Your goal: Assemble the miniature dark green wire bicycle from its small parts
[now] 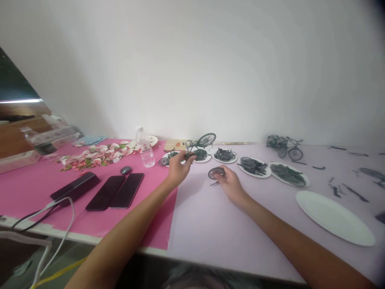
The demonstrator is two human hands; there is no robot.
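My left hand is closed on a small dark toy bicycle frame, held up off the table with one spoked wheel at its upper right end. Lower and to the right, my right hand pinches a loose toy wheel by its right side, just above the pale table. The two hands are apart. Under the wheel lies a thin dark part. Behind the hands, white plates hold dark plastic pieces: a plate of parts partly hidden by my left hand, and a plate of wheels.
More plates of dark parts stretch to the right, near a large white plate. Assembled toy bicycles stand by the wall. On the pink side are a water bottle, two phones, a black box with cables and pink petals.
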